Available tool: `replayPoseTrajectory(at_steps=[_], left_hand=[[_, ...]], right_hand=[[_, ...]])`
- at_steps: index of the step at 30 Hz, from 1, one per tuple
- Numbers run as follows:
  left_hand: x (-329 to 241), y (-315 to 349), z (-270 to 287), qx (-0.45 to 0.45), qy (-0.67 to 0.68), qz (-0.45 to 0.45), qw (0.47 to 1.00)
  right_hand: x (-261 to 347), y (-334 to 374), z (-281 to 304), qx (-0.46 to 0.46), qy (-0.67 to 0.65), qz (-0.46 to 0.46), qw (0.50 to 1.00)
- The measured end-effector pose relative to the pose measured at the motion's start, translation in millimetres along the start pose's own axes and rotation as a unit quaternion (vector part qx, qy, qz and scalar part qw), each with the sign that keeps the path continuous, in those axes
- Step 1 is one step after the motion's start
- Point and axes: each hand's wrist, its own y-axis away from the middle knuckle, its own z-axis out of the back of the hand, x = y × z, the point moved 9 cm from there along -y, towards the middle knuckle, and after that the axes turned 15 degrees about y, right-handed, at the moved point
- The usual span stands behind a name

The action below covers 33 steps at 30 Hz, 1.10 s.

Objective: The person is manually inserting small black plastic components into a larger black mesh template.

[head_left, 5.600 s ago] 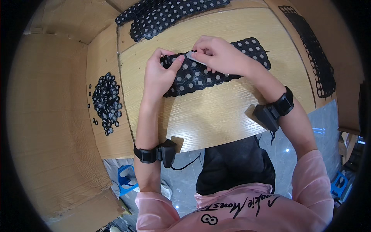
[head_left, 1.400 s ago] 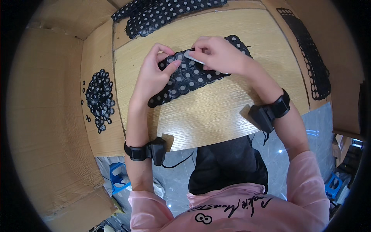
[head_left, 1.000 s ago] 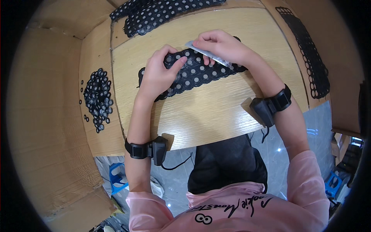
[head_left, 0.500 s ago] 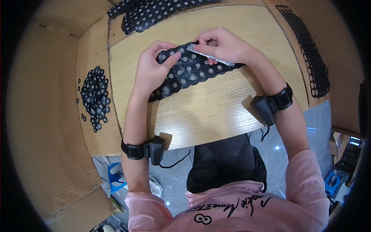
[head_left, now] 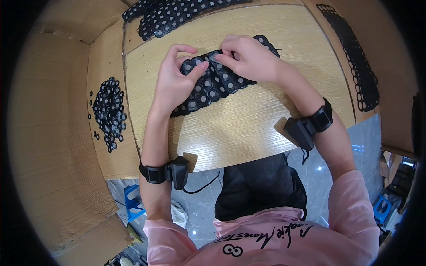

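A black sheet of joined rings with grey round centres (head_left: 207, 83) lies on the light wooden table, creased near its middle. My left hand (head_left: 175, 80) holds its left end, the thumb pressed on top and the index finger raised off it; the other fingertips are partly hidden. With thumb and fingers closed together, my right hand (head_left: 246, 57) pinches the sheet at its upper edge, close to my left thumb. Beyond my right knuckles the sheet's far right end shows. What lies beneath my right palm is hidden.
Loose black rings (head_left: 108, 108) are heaped on the cardboard at left. More dotted black sheets (head_left: 182, 20) lie along the far edge. A black strip of open rings (head_left: 350, 57) rests at right. Cardboard walls (head_left: 57, 133) enclose the left side.
My right hand has shifted slightly, and its grip is now at the upper edge near my left thumb. The silvery folded edge no longer shows; the sheet's right end now does.
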Motion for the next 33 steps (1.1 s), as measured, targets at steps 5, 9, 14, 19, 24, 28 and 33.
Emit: replayPoseTrajectory(at_steps=[5, 9, 14, 19, 24, 28, 33], left_hand=[[-0.2, -1.1, -2.5, 0.013, -0.007, -0.004, 1.0], [-2.3, -1.0, 5.9, 0.025, -0.039, -0.007, 0.999], [-11.9, -1.0, 16.0, 0.019, -0.205, -0.028, 0.978], [-24.1, 2.7, 2.6, -0.01, -0.281, -0.091, 0.955], [-14.7, 0.6, -3.3, -0.012, -0.204, -0.079, 0.976], [-0.4, -3.9, 0.7, -0.015, -0.066, -0.061, 0.996], [17.1, -8.9, 3.8, 0.0, -0.021, 0.003, 1.0]], right_hand=[[7.2, 0.7, 5.1, -0.083, 0.035, -0.004, 0.996], [-11.6, -0.4, -6.8, 0.055, -0.065, -0.061, 0.995], [-18.9, -1.5, -3.6, 0.106, -0.176, -0.085, 0.975], [-24.2, -1.2, -12.2, 0.131, -0.266, -0.136, 0.945], [-23.6, -1.8, -14.1, 0.121, -0.262, -0.115, 0.951], [-21.7, -0.9, -13.9, 0.125, -0.246, -0.093, 0.957], [-18.7, -0.2, -10.9, 0.121, -0.243, -0.065, 0.96]])
